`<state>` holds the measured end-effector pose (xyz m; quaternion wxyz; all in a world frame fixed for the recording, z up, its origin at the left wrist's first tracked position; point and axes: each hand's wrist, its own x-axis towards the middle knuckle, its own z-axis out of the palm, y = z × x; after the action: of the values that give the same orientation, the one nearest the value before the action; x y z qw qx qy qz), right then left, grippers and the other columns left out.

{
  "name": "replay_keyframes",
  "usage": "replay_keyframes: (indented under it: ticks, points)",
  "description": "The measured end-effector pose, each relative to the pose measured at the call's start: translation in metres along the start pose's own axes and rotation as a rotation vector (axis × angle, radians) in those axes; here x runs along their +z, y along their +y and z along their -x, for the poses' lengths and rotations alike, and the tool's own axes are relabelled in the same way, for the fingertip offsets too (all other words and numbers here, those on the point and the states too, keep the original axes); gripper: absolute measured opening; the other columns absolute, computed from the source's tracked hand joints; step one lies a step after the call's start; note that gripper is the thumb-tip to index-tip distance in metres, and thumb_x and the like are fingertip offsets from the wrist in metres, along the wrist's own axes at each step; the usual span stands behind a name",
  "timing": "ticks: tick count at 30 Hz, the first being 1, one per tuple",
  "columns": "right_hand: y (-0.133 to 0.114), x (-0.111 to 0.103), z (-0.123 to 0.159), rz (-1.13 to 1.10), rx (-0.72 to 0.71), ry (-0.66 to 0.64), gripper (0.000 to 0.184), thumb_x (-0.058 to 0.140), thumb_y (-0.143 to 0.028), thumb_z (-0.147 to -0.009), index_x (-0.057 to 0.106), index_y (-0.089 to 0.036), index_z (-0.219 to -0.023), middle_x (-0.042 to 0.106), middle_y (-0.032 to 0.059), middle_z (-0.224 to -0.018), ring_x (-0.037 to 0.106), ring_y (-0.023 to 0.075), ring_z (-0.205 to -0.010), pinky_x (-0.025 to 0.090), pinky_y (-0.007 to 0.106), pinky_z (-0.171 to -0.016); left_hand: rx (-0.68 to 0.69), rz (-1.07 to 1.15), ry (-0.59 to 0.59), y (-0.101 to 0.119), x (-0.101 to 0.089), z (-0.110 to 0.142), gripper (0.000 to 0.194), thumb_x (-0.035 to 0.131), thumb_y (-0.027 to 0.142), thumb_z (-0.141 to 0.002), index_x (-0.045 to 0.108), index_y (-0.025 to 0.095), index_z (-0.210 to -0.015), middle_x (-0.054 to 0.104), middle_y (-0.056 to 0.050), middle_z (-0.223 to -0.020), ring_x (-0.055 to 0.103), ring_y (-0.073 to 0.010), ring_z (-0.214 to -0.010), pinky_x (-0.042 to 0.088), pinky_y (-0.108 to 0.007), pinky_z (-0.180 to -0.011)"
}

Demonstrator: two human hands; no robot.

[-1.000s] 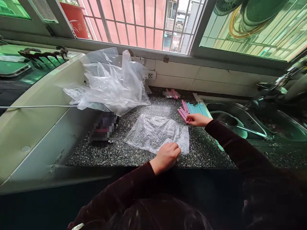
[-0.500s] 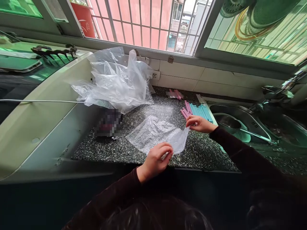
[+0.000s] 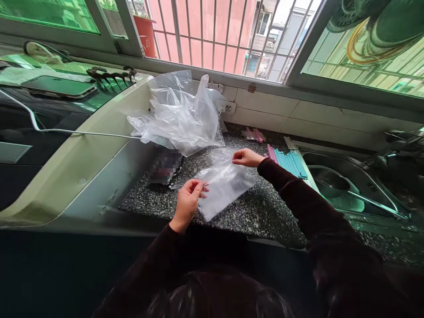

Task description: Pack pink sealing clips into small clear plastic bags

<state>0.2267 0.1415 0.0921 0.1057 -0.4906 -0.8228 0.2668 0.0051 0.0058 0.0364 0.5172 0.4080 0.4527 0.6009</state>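
Fingertips of our left hand (image 3: 186, 202) and right hand (image 3: 248, 158) now pinch the flat, clear plastic bag (image 3: 223, 189), its newly lifted edge under two-handed control.

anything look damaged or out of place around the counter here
The grey panel left of the counter has dark scuff marks, so it looks worn. The plastic heap by the wall is crumpled and untidy.
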Motion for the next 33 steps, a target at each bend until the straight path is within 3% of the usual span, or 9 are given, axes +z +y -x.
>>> replay_keyframes:
  ticks: [6, 10, 13, 16, 18, 21, 24, 29, 33]
  points:
    - [-0.002, 0.025, -0.031, 0.084, 0.047, 0.013, 0.009, 0.058, -0.019, -0.070, 0.065, -0.013, -0.068, 0.059, -0.0023, -0.061, 0.047, 0.0073, -0.057, 0.036, 0.019, -0.058, -0.160, 0.071, 0.052, -0.006, -0.015, -0.005, 0.039, 0.066, 0.042, -0.064, 0.048, 0.015, -0.087, 0.065, -0.005, -0.081, 0.064, -0.0153, -0.064, 0.050, -0.025, -0.053]
    - [0.001, 0.037, -0.038, 0.112, 0.063, 0.027, 0.006, 0.060, -0.016, -0.068, 0.065, -0.014, -0.066, 0.060, -0.0020, -0.061, 0.047, 0.0072, -0.056, 0.035, 0.019, -0.058, -0.164, 0.049, 0.033, -0.014, -0.023, 0.002, 0.046, 0.060, 0.042, -0.071, 0.040, 0.018, -0.104, 0.063, -0.006, -0.088, 0.064, -0.0163, -0.070, 0.052, -0.031, -0.060]
    - [0.003, 0.044, -0.039, 0.127, 0.074, 0.051, 0.003, 0.062, -0.015, -0.068, 0.065, -0.014, -0.067, 0.060, -0.0017, -0.063, 0.048, 0.0075, -0.057, 0.034, 0.019, -0.058, 0.034, -0.190, 0.111, -0.019, -0.030, 0.007, 0.044, 0.056, 0.040, -0.075, 0.041, 0.019, -0.111, 0.058, -0.008, -0.099, 0.061, -0.0173, -0.083, 0.051, -0.035, -0.071]
    - [0.003, 0.043, -0.037, 0.134, 0.079, 0.104, 0.006, 0.062, -0.017, -0.068, 0.065, -0.014, -0.074, 0.061, -0.0006, -0.069, 0.049, 0.0081, -0.060, 0.035, 0.019, -0.060, 0.400, -0.597, 0.219, -0.014, -0.031, 0.012, 0.038, 0.055, 0.033, -0.078, 0.047, 0.018, -0.113, 0.053, -0.011, -0.110, 0.052, -0.0217, -0.103, 0.044, -0.041, -0.088]
    - [0.002, 0.039, -0.033, 0.138, 0.084, 0.152, 0.010, 0.060, -0.018, -0.070, 0.064, -0.015, -0.079, 0.062, 0.0005, -0.075, 0.049, 0.0089, -0.063, 0.036, 0.020, -0.061, 0.609, -0.813, 0.116, -0.009, -0.027, 0.014, 0.029, 0.054, 0.028, -0.080, 0.053, 0.018, -0.108, 0.053, -0.011, -0.111, 0.049, -0.0231, -0.108, 0.040, -0.042, -0.094]
    - [-0.001, 0.031, -0.018, 0.151, 0.035, 0.237, 0.010, 0.056, -0.020, -0.074, 0.063, -0.015, -0.080, 0.060, 0.0020, -0.077, 0.049, 0.0103, -0.066, 0.036, 0.021, -0.064, 0.795, -1.024, -0.267, -0.007, -0.015, 0.018, 0.019, 0.051, 0.026, -0.083, 0.061, 0.019, -0.099, 0.059, -0.008, -0.112, 0.051, -0.0225, -0.106, 0.040, -0.039, -0.095]
    - [-0.002, 0.031, 0.014, 0.211, -0.182, 0.345, 0.011, 0.052, -0.021, -0.077, 0.060, -0.016, -0.071, 0.058, 0.0026, -0.070, 0.048, 0.0118, -0.065, 0.036, 0.023, -0.064, 0.880, -1.177, -0.513, -0.013, -0.003, 0.022, 0.025, 0.048, 0.027, -0.085, 0.062, 0.018, -0.105, 0.056, -0.009, -0.124, 0.050, -0.0240, -0.111, 0.040, -0.038, -0.096]
    - [0.004, 0.044, 0.076, 0.319, -0.373, 0.535, 0.018, 0.046, -0.025, -0.085, 0.057, -0.018, -0.072, 0.056, 0.0027, -0.065, 0.049, 0.0125, -0.062, 0.038, 0.024, -0.061, 0.933, -1.284, -0.657, -0.026, 0.006, 0.026, 0.037, 0.045, 0.033, -0.087, 0.054, 0.016, -0.119, 0.049, -0.009, -0.134, 0.045, -0.0250, -0.120, 0.037, -0.039, -0.099]
    - [0.017, 0.056, 0.097, 0.357, -0.413, 0.572, 0.014, 0.049, -0.023, -0.085, 0.057, -0.019, -0.074, 0.056, 0.0013, -0.064, 0.049, 0.0117, -0.060, 0.038, 0.023, -0.059, 0.932, -1.302, -0.647, -0.031, 0.007, 0.027, 0.041, 0.043, 0.036, -0.088, 0.054, 0.013, -0.120, 0.048, -0.011, -0.135, 0.044, -0.0264, -0.121, 0.037, -0.039, -0.099]
